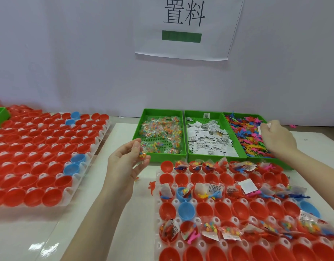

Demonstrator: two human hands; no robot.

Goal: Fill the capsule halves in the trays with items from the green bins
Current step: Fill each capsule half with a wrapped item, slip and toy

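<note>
Your left hand has its grip pinched on a small clear packet of coloured beads, held just in front of the left green bin. Your right hand curls its grip round a white paper slip above the right bin of coloured plastic figures. The middle bin holds paper slips. The near tray on the worktop carries red and blue capsule halves, some filled.
</note>
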